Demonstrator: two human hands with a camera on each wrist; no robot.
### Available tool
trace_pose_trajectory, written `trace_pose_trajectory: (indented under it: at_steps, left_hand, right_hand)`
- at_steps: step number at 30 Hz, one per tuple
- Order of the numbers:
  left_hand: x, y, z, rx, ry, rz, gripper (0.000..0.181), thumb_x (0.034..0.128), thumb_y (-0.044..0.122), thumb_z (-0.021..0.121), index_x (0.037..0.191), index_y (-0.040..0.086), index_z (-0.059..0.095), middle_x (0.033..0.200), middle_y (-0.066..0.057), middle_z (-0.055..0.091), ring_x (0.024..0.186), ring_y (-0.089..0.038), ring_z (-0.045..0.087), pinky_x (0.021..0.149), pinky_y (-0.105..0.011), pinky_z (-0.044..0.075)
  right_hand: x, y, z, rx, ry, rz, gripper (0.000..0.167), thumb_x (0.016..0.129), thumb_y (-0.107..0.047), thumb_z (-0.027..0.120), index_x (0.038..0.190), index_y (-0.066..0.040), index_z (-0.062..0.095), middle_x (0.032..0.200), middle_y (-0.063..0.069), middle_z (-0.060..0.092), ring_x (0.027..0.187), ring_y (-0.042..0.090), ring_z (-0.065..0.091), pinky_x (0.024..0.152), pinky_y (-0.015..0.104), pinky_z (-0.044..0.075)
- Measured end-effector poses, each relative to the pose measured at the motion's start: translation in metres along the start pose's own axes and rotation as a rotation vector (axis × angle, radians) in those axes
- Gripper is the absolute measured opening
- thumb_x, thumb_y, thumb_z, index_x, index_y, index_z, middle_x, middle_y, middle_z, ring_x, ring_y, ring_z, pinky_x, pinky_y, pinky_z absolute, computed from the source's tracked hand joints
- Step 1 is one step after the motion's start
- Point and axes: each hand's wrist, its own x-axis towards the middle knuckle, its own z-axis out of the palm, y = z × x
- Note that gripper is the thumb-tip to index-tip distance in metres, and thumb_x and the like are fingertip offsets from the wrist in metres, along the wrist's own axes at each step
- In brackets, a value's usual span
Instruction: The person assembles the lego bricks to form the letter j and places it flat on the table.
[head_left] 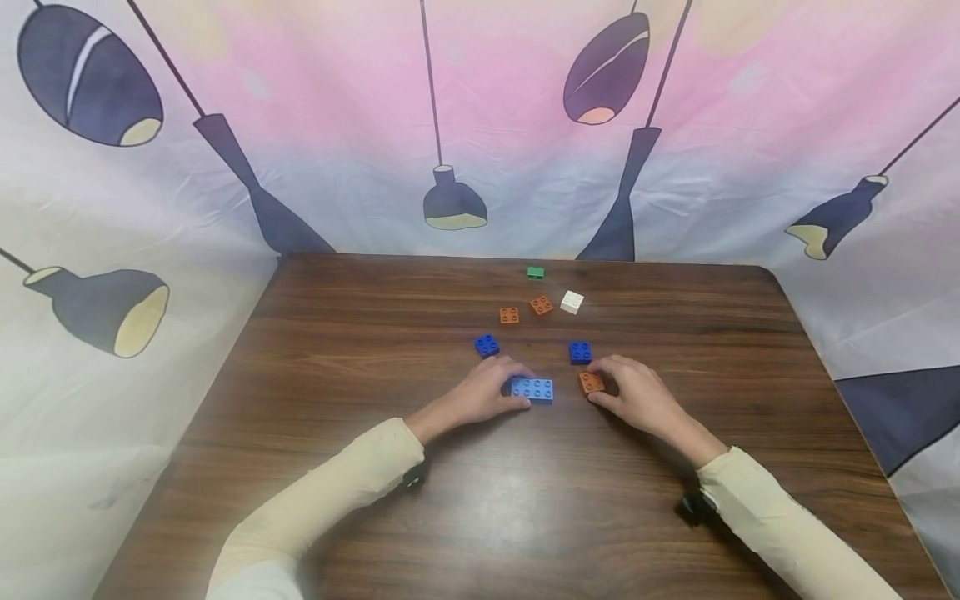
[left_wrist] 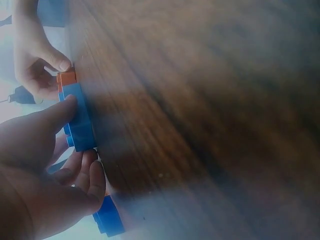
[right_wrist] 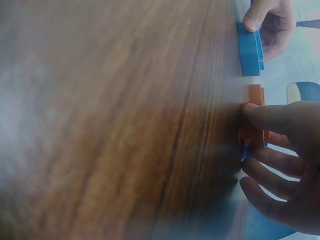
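Looks like early days, nothing's joined as far as I can see. The left hand (head_left: pixel 486 393) is pinching the light blue 2x4 brick (head_left: pixel 532 390), and the right hand (head_left: pixel 637 395) is pinching an orange 2x2 brick (head_left: pixel 591 382) just right of it, not touching. Two dark blue bricks (head_left: pixel 581 353), two more orange bricks (head_left: pixel 509 316), a white brick (head_left: pixel 572 302) and a green brick (head_left: pixel 536 272) are sitting loose beyond it.

Dark wood-grained tabletop (head_left: pixel 360 292), pale pink-tinged cloth backdrop (head_left: pixel 360 167) behind and beside it, printed dark hanging lamps (head_left: pixel 454 200) on the cloth, small green brick (head_left: pixel 536 272) near the far edge, white brick (head_left: pixel 572 302) just beside one of two orange bricks (head_left: pixel 541 305), two dark blue bricks (head_left: pixel 580 352) lying apart
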Motion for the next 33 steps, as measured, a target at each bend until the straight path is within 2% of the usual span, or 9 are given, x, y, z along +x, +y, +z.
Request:
trace_pose_trajectory:
  at_steps: [14,20,33]
  left_hand:
    - [0.002,0.000,-0.002,-0.016,0.009,-0.003,0.043,0.0914,0.030,0.078,0.130,0.013,0.068,0.128,-0.005,0.067,0.120,-0.023,0.058,0.107,-0.045,0.044]
    - [0.002,-0.001,-0.002,-0.014,0.013,0.007,0.043,0.0909,0.030,0.078,0.129,0.013,0.068,0.127,-0.005,0.068,0.119,-0.023,0.059,0.105,-0.045,0.045]
    - [0.002,-0.001,-0.001,-0.034,0.008,-0.005,0.043,0.0915,0.029,0.078,0.130,0.012,0.067,0.129,-0.006,0.067,0.121,-0.024,0.058,0.107,-0.044,0.044]
  right_hand:
    - [0.004,-0.008,-0.005,0.038,0.049,-0.008,0.040,0.088,-0.026,0.083,0.119,-0.003,0.071,0.118,0.015,0.073,0.108,0.033,0.069,0.089,0.052,0.055]
    - [0.006,-0.012,-0.006,0.053,0.070,-0.012,0.042,0.088,-0.027,0.082,0.121,-0.003,0.071,0.120,0.016,0.072,0.111,0.035,0.068,0.092,0.054,0.054]
    - [0.013,-0.024,-0.004,0.092,0.068,0.003,0.043,0.088,-0.029,0.082,0.123,-0.005,0.070,0.120,0.014,0.072,0.112,0.033,0.068,0.093,0.053,0.054]
